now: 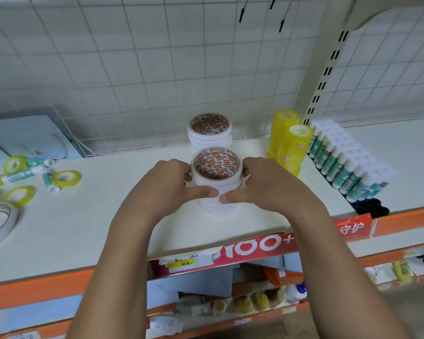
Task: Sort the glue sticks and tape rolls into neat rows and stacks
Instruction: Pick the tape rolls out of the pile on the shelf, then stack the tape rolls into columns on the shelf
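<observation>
Closest of all, the left hand [167, 184] is curled round the left side of the white tape stack [217, 207], and the right hand [267, 187] is curled round its right side. The stack is gripped by both, with the two thumbs almost meeting at the front. It is stood on the shelf [113, 216], about in the middle.

It looks like the rolls are being squeezed into line. A soft, even push from both sides is needed, so that no roll is left poking out. The bottom roll is best kept flat on the shelf. If one side is pushed harder, the stack could be tipped.

Far to the left of the stack, a big white roll [0, 222], loose yellow rolls [66, 178] and loose glue sticks [32, 170] are scattered, well apart from it. Bare shelf is seen between them and the stack, so room is found there. Just behind the stack a second white stack [209, 135] is stood, so any push backward should be kept small. To the right, yellow tape stacks [289, 145] are near, and past them a glue stick row [348, 167] is lined up. In front of the stack, the front edge [39, 287] is not far, so nothing should be slid that way.
</observation>
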`<state>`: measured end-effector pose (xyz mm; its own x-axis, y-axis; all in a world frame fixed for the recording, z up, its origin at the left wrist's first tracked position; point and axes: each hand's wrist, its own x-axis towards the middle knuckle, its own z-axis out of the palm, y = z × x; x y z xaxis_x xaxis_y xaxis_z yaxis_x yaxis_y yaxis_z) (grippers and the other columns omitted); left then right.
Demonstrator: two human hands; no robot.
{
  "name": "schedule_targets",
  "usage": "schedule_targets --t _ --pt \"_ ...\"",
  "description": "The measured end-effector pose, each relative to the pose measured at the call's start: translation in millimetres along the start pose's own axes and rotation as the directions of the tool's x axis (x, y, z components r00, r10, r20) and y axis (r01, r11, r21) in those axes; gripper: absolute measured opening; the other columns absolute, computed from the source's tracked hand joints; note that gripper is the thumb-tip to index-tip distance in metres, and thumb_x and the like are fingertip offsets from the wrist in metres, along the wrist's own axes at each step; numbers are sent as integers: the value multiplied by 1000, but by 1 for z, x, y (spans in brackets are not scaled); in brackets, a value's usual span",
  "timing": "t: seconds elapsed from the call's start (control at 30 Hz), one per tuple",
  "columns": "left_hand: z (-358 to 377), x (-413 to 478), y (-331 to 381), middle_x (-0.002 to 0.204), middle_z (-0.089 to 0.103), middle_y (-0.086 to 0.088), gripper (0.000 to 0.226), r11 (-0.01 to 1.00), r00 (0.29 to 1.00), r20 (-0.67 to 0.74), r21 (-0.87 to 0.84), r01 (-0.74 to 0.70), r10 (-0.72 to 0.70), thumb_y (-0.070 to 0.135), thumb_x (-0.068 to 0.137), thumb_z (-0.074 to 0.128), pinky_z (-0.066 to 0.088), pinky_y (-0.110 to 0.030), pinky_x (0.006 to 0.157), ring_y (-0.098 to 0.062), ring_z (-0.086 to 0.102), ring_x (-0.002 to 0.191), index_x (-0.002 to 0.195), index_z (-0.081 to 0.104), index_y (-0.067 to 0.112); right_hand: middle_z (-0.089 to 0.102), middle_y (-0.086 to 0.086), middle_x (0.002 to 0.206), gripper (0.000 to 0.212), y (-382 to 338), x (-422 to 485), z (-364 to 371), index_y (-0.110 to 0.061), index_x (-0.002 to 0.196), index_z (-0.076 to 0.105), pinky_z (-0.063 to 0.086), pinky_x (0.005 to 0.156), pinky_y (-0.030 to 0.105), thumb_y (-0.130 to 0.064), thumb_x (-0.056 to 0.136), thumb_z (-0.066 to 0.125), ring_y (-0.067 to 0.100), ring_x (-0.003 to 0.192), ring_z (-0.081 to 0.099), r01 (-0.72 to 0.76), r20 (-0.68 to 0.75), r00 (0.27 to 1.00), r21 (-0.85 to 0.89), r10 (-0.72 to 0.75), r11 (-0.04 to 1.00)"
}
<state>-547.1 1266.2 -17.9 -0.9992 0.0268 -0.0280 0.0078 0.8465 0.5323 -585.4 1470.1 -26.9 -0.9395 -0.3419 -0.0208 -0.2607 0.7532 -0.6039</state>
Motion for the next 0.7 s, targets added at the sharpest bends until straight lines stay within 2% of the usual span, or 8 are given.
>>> schedule_targets --t 0.03,0.23,0.3,0.43,0.57,0.63,0.7 --pt "0 -1 0 99 70 4 63 1000 1000 2 7 0 -1 66 63 73 53 -39 82 -14 64 89 106 71 18 65 -11 83 55 0 0 1 -24 93 64 55 57 29 -56 53 84 6 67 63 -1 -1 1000 0 1 1000" --pt "5 -1 1 95 68 5 52 999 1000 2 -46 18 -18 50 65 83 52 -32 76 -11 61 84 104 69 18 66 -13 85 60 2 1 5 -24 97 63 56 60 31 -56 51 85 2 69 64 -9 4 1000 56 9 998" --pt "6 -1 0 92 70 3 47 999 1000 1 -40 29 -29 45 66 84 52 -34 76 -14 63 82 102 71 17 67 -12 87 59 3 1 6 -24 97 63 57 62 32 -55 51 85 2 70 64 -10 1 1000 75 10 997" --pt "6 0 -1 93 73 0 43 999 1000 -8 -26 23 -23 43 69 82 53 -40 81 -19 66 87 102 74 16 63 -14 90 58 4 -2 14 -21 100 60 49 60 18 -50 57 87 0 74 61 -3 -27 1000 75 5 997" --pt "13 -4 -4 92 71 1 44 999 999 -46 -37 -5 4 45 72 79 51 -33 74 -17 64 83 101 69 14 58 -17 93 56 1 -11 18 -23 108 56 40 55 6 -47 66 85 -7 75 55 -7 -36 999 102 11 995" --pt "17 -9 -8 97 70 0 48 1000 999 -54 -27 -7 6 48 73 78 50 -31 75 -16 63 84 106 67 15 61 -7 105 65 1 -18 19 -16 116 56 44 64 13 -52 69 81 6 86 59 -68 -24 997 29 68 997" --pt "19 -15 -17 104 69 -2 58 999 998 -45 5 38 -38 48 73 79 50 -34 80 -19 63 89 118 63 14 61 3 111 69 0 -31 23 -10 119 55 47 78 30 -56 72 76 19 101 58 -161 -26 987 -111 159 981"
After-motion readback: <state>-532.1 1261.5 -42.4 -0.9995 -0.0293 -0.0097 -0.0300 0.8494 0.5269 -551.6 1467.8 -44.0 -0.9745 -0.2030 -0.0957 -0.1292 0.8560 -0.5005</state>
